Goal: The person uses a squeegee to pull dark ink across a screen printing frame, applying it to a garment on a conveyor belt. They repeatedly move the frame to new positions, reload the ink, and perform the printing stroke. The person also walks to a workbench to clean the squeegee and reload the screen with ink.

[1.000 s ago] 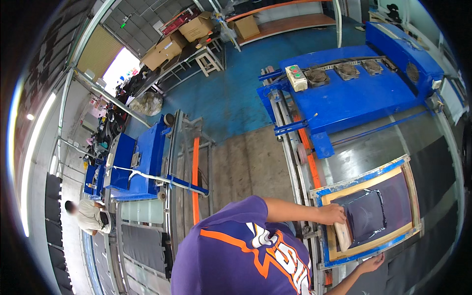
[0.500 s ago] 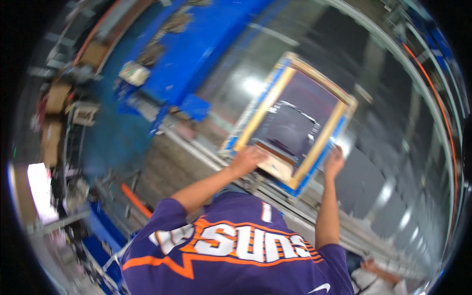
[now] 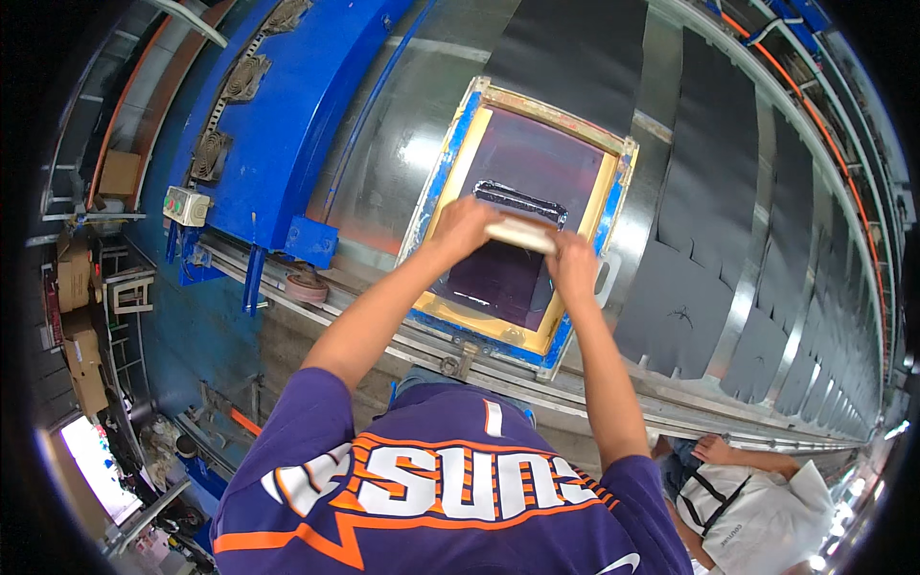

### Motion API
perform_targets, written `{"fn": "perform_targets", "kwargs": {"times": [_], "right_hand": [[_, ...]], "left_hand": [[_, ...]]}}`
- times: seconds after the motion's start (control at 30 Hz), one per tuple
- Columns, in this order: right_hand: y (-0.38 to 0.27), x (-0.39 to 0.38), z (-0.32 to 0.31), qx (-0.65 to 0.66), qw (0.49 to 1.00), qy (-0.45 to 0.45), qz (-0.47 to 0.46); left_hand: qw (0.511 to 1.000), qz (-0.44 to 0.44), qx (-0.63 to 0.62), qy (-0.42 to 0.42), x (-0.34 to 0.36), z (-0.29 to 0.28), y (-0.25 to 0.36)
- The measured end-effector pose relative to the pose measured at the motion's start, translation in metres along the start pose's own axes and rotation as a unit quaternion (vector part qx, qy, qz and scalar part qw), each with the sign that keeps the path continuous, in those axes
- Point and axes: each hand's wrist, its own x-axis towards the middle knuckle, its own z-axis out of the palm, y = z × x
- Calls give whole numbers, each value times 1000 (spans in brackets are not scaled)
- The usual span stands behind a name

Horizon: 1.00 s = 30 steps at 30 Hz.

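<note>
My left hand (image 3: 462, 226) and my right hand (image 3: 573, 261) are closed on either end of a wooden squeegee (image 3: 520, 236), which lies crosswise over the middle of a screen printing frame (image 3: 621, 187). The frame has wooden bars edged in blue and yellow and a purplish mesh (image 3: 537, 149). A ridge of glossy dark ink (image 3: 517, 194) shows just beyond the squeegee, and a dark inked patch (image 3: 489, 292) lies on the near side of it. The frame rests on a long metal print table (image 3: 412, 149).
Dark sheets (image 3: 709, 153) line the table to the right. A blue machine (image 3: 321, 105) with fans and a button box (image 3: 187, 206) stands at left. A metal rail (image 3: 652, 412) runs along the near edge. A co-worker (image 3: 752, 503) is at lower right; cardboard boxes (image 3: 81, 364) are at far left.
My view has turned to face the frame. The squeegee has moved from the frame's near end to its middle, and my right hand has come from beside the frame onto it.
</note>
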Motion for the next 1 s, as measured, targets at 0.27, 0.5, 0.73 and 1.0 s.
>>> {"fn": "perform_targets", "kwargs": {"times": [0.27, 0.5, 0.73, 1.0], "right_hand": [[-21, -49, -16, 31, 999, -21, -13], [17, 49, -20, 14, 1000, 27, -2], [-28, -82, 8, 60, 998, -19, 18], [43, -62, -12, 139, 951, 183, 207]], "left_hand": [[999, 3, -35, 13, -56, 5, 12], [1000, -3, -9, 14, 56, -21, -1], [999, 26, -16, -27, -76, 11, 13], [993, -65, -89, -47, -15, -17, -1]]}}
